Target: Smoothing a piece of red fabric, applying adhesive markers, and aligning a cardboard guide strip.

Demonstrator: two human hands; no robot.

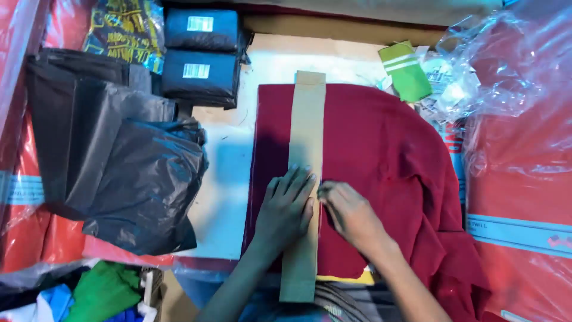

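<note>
On red cloth (381, 149), both hands (286, 209) press cardboard strip (305, 179).

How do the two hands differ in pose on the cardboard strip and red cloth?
The left hand lies flat, fingers spread, palm pressing the cardboard strip; the right hand is curled, fingertips pinching at the strip's right edge. The left hand covers the strip; the right hand rests mostly on the red cloth. Both are bare, side by side at the strip's lower half.
</note>
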